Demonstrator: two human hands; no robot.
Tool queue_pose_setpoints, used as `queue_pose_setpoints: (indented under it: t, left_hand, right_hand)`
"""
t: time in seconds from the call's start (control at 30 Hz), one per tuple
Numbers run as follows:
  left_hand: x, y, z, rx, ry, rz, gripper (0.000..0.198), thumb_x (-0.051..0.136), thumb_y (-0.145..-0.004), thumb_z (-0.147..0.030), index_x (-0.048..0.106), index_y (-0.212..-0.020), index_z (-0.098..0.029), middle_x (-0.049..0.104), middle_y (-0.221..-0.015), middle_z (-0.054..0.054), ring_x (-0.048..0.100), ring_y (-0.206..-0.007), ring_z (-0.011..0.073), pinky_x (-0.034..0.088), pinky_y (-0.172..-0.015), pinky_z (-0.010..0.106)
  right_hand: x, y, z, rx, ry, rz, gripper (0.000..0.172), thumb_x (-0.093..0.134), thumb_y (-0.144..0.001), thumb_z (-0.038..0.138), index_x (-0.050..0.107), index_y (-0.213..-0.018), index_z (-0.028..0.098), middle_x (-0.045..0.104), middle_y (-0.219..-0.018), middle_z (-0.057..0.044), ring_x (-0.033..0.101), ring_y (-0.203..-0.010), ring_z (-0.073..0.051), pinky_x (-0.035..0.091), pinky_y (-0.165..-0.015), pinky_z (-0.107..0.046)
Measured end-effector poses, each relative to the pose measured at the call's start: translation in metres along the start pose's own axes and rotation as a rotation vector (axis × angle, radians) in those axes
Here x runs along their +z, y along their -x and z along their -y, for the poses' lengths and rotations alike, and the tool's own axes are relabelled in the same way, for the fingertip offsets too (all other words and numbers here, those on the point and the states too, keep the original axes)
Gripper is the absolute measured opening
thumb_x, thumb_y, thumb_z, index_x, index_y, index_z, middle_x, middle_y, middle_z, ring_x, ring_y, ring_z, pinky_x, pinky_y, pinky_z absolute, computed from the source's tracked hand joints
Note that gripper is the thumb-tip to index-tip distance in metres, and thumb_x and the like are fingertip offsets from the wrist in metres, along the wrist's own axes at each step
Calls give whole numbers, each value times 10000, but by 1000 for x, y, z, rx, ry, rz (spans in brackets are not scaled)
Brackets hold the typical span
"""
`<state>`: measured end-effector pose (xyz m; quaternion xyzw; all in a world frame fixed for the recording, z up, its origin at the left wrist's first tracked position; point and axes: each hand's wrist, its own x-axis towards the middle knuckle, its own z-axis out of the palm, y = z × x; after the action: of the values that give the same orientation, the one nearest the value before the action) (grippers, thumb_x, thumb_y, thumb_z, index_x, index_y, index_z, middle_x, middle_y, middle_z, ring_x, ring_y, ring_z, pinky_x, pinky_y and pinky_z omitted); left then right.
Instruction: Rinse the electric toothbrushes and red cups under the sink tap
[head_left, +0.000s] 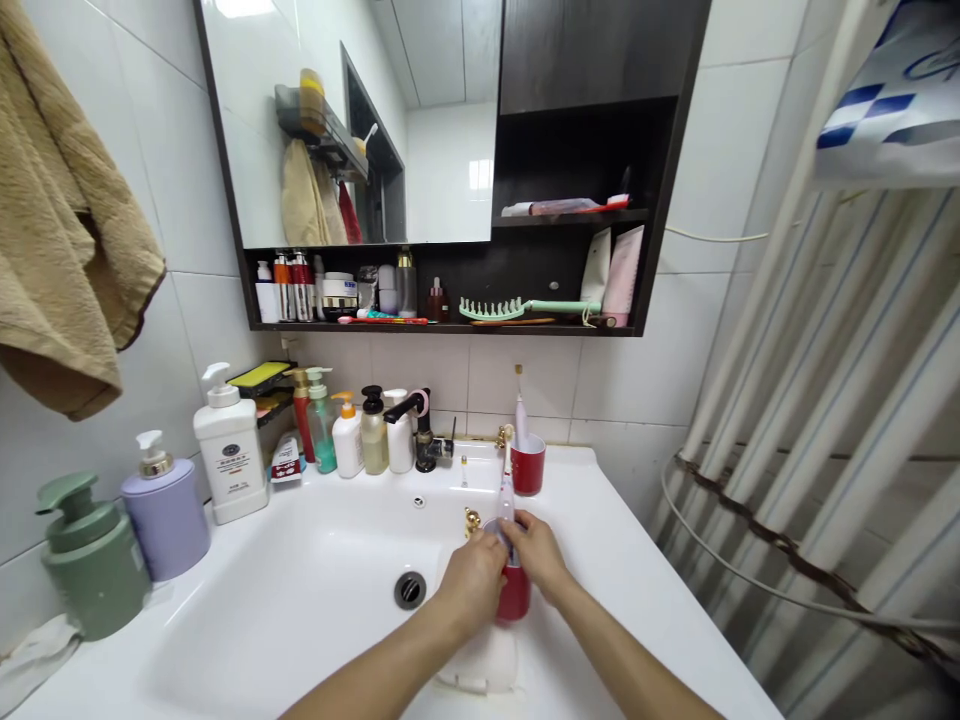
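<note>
The left hand's (471,582) fingers clamp around a red cup (514,600) over the sink (300,600). The right hand's (540,553) fingers close on a toothbrush (507,492) standing in that cup, its head rising just above the fingertips.

1. The red cup (514,598): small, upright, largely covered, raised over the front right part of the white sink (300,600).
2. The electric toothbrush (507,490): white and pink, standing in the cup, head up.
</note>
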<state>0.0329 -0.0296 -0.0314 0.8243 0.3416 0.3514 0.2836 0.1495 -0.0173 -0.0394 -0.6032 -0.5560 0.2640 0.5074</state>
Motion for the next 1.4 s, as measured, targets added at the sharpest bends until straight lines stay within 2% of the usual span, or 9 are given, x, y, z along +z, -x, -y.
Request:
queue_pose_setpoints:
  t: [0.2, 0.33, 0.53, 0.77, 0.87, 0.97, 1.13, 1.27, 1.4]
  left_hand:
    - [24, -50, -39, 170, 155, -4, 184, 432, -534, -35, 501, -570, -201, 510, -715, 52, 415, -815, 214, 283, -742, 301]
    - [47, -91, -51, 197, 158, -17, 168, 434, -532, -23, 476, -513, -185, 494, -654, 34, 426, -791, 190, 303, -731, 278]
    - [68, -134, -44, 216, -408, 114, 180, 361, -624, -71, 505, -691, -156, 505, -790, 44, 414, -806, 168, 367, -642, 263]
    - [75, -162, -32, 181, -486, 102, 262, 295, -670, -72, 491, -831, -135, 490, -873, 81, 398, -865, 188, 376, -662, 284]
    - [71, -156, -25, 196, -466, 51, 268, 329, -671, -103, 463, -900, -138, 474, -933, 74, 380, -905, 176, 356, -728, 276]
    - [58, -139, -14, 207, -358, -82, 313, 394, -639, -121, 438, -948, -141, 471, -964, 66, 382, -916, 164, 327, -783, 273]
    - [26, -96, 13, 11, -147, -303, 316, 415, -615, -133, 461, -928, -147, 493, -937, 67, 422, -893, 151, 316, -794, 275]
    - [8, -55, 35, -266, -25, -332, 288, 425, -603, -179, 494, -879, -132, 516, -909, 77, 455, -864, 157, 336, -753, 277]
    - [-4, -23, 49, -387, 33, -286, 291, 432, -590, -204, 504, -863, -131, 529, -902, 74, 470, -850, 155, 344, -725, 266]
  right_hand:
    - [-73, -24, 9, 3, 99, -129, 278, 440, -622, 330, 539, -771, 117, 602, -695, -53, 526, -601, -159, 387, -534, -246]
    - [-108, -52, 2, 58, 201, -223, 252, 437, -672, 303, 518, -822, 118, 577, -756, -43, 519, -645, -140, 395, -586, -266]
    - [-125, -88, -22, 149, 305, -207, 244, 388, -730, 272, 462, -920, 136, 501, -921, -32, 498, -764, -131, 415, -641, -313]
    - [-126, -124, -31, 131, 315, -118, 253, 388, -731, 267, 452, -940, 142, 490, -948, -34, 491, -788, -141, 412, -656, -323]
    - [-127, -128, -31, 105, 303, -107, 254, 394, -728, 268, 455, -935, 134, 496, -931, -30, 497, -774, -141, 417, -642, -317]
    - [-128, -122, -25, 80, 319, -211, 260, 392, -728, 279, 451, -937, 138, 495, -937, -35, 493, -786, -140, 407, -662, -330]
    - [-109, -90, -2, -42, 369, -435, 353, 292, -731, 296, 405, -1013, 117, 483, -1004, -109, 451, -886, -174, 331, -769, -312]
    - [-66, -62, 9, -137, 409, -290, 350, 346, -680, 299, 457, -974, 147, 563, -894, -56, 516, -760, -129, 383, -683, -219]
    - [-34, -56, 11, -89, 512, -220, 413, 388, -649, 269, 416, -1034, 125, 521, -940, -103, 490, -832, -185, 376, -696, -274]
